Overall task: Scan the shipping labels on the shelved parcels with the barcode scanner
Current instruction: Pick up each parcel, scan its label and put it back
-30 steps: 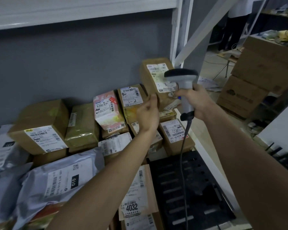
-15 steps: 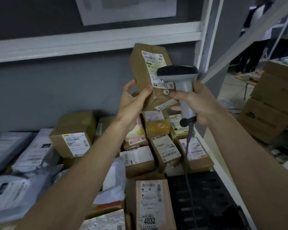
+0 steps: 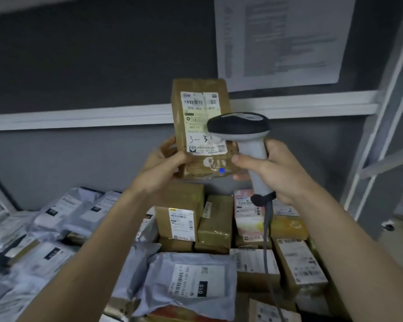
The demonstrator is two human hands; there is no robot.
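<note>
- My left hand (image 3: 165, 168) grips the lower left edge of a tall brown tape-wrapped cardboard parcel (image 3: 199, 126), thumb across its front, holding it upright above the shelf stock.
- Its white shipping label (image 3: 201, 123) faces me: a barcode on top, digits "502" and "818" readable beneath, "3—3" handwritten lower down; the rest is too blurred to read.
- My right hand (image 3: 277, 173) is curled round the pale grey handle of the dark-headed barcode scanner (image 3: 247, 140), whose head overlaps the label's right edge. A blue dot of light (image 3: 222, 170) sits on the parcel's bottom right.
- The scanner's grey cable (image 3: 266, 240) hangs down over the boxes.
- Below, a grey plastic mailer bag (image 3: 191, 282) reads "010"; a brown box (image 3: 180, 219) stands behind it.
- A white printed sheet (image 3: 282, 38) hangs on the dark grey wall, illegible.
- The white shelf rail (image 3: 79, 117) runs behind the parcel; open wall lies to its left.
</note>
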